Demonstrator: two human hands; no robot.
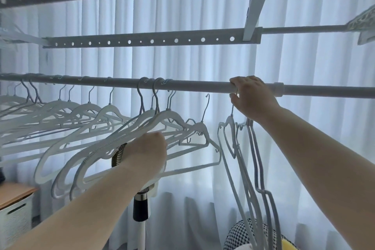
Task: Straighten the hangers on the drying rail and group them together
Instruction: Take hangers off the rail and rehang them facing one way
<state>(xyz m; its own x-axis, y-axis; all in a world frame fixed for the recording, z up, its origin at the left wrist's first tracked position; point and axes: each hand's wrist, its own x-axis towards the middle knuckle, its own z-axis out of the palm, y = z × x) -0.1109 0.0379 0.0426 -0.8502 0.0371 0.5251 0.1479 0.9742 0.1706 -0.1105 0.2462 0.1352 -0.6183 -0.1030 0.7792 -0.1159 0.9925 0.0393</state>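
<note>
A grey drying rail runs across the middle of the view. Several white hangers hang from it on the left, spread out and angled. My left hand grips a bunch of white hangers under the rail's middle; one of them has its hook free below the rail. My right hand is curled over the rail, pinching the hook of a hanger that hangs edge-on. Two more hangers dangle beneath my right wrist.
Two perforated rails of the rack sit higher up. White curtains fill the background. A standing fan's pole rises behind my left arm. A white box under a wooden top stands at lower left, and a houndstooth cloth at the bottom.
</note>
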